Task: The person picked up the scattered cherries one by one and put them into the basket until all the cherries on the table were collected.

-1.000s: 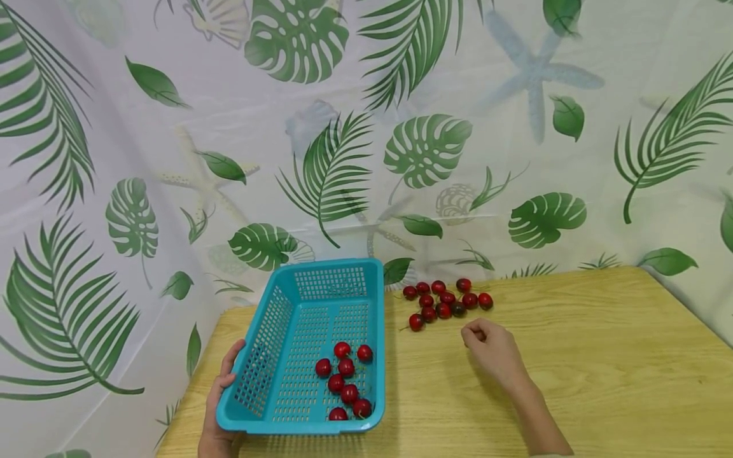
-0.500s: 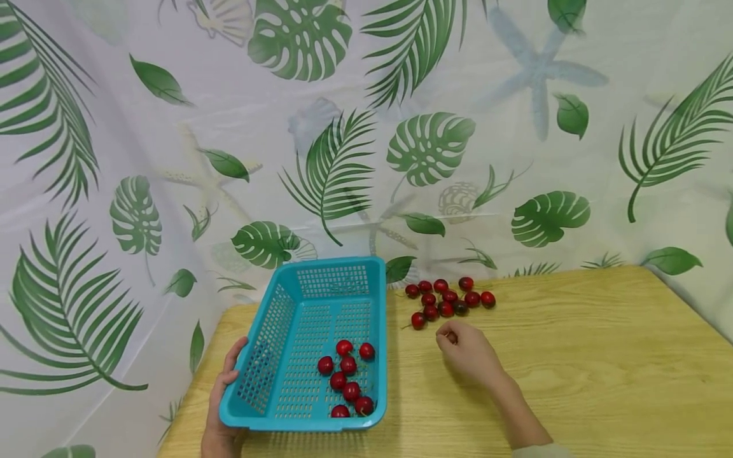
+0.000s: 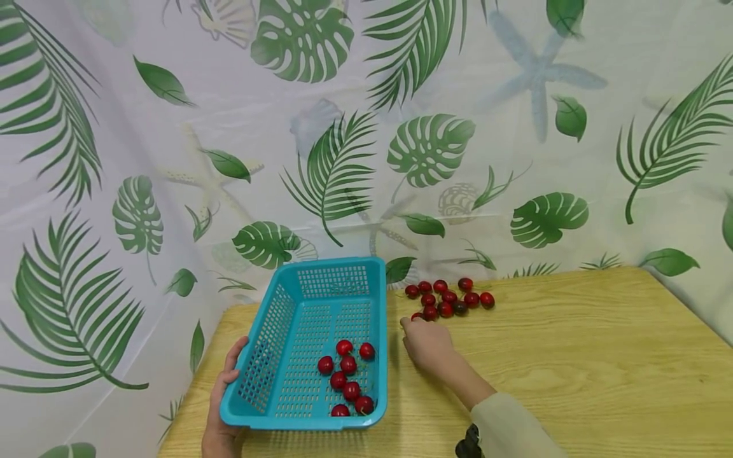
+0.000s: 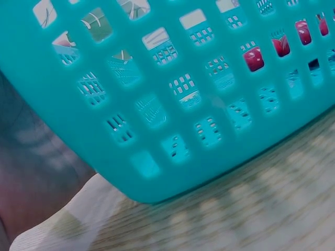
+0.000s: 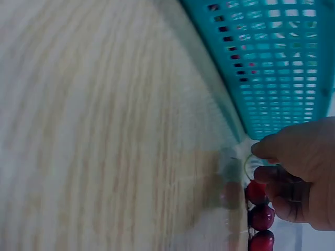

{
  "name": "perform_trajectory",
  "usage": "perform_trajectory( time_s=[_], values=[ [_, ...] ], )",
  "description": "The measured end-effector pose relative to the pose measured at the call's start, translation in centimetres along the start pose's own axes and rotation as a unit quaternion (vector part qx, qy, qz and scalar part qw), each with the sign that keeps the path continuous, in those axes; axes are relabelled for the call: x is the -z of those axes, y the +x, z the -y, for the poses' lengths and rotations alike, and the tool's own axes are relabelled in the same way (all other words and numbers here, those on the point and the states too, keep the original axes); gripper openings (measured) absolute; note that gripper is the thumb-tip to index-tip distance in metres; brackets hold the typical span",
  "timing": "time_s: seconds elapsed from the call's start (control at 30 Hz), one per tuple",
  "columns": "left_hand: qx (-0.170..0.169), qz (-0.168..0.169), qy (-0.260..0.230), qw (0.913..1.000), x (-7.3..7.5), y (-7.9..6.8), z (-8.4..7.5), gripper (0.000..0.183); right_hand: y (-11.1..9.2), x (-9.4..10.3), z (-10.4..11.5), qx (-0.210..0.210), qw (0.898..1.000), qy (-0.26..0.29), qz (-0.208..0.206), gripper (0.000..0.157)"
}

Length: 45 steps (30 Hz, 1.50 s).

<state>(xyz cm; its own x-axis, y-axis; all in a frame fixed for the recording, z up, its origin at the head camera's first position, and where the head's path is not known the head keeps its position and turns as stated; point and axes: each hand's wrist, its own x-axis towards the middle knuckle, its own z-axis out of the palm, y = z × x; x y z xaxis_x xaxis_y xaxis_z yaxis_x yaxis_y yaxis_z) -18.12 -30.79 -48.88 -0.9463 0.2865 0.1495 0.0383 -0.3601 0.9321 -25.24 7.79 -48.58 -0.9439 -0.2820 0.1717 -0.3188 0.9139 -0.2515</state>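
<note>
Right of the basket (image 3: 312, 331), my right hand (image 3: 428, 343) was at a cherry (image 5: 255, 193); clamped or not, I couldn't tell! Likely light, slick, best pinched midway.

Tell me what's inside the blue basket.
Eight red cherries show in the near right part of the blue basket. What lies beneath them is covered; the near rim hides the nearest one's bottom.

Cherries, twenty visible: eight cherries (image 3: 338, 380) lay within the basket's walls, twelve loose cherries (image 3: 449, 297) on the wood, the nearest of those partly covered by fingers. Hands numbered two, one left hand (image 3: 216, 407) and one right hand (image 3: 428, 346). Singles tallied: one blue basket (image 3: 303, 423), one table (image 3: 601, 362), one pale sleeve (image 3: 509, 426).
</note>
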Motion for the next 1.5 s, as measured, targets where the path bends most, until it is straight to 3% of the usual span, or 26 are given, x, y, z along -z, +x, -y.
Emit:
perform_trajectory(
  time_s=[0.27, 0.57, 0.93, 1.1, 1.5],
  values=[
    [0.01, 0.01, -0.018, 0.9997, -0.1, -0.1, -0.2, 0.06, 1.0, -1.5, 0.3, 0.047, 0.996, -0.066, -0.03, 0.005],
    [0.015, 0.006, -0.023, 0.9996, 0.0, 0.0, -0.4, 0.06, 1.5, -2.3, 0.4, 0.059, 0.993, -0.105, -0.009, 0.01],
    [-0.008, 0.03, -0.018, 0.9994, 0.0, 0.2, -0.3, 0.063, 1.5, -2.2, 0.3, 0.057, 0.992, -0.11, -0.016, 0.008],
    [-0.013, 0.038, -0.021, 0.999, 0.0, 0.2, -0.3, 0.064, 1.4, -1.7, 0.2, 0.066, 0.991, -0.105, -0.04, 0.009],
    [-0.004, 0.026, -0.014, 0.9996, -0.2, -0.1, -0.6, 0.063, 1.4, 0.4, 0.0, 0.064, 0.991, -0.096, -0.065, 0.005]
  ],
)
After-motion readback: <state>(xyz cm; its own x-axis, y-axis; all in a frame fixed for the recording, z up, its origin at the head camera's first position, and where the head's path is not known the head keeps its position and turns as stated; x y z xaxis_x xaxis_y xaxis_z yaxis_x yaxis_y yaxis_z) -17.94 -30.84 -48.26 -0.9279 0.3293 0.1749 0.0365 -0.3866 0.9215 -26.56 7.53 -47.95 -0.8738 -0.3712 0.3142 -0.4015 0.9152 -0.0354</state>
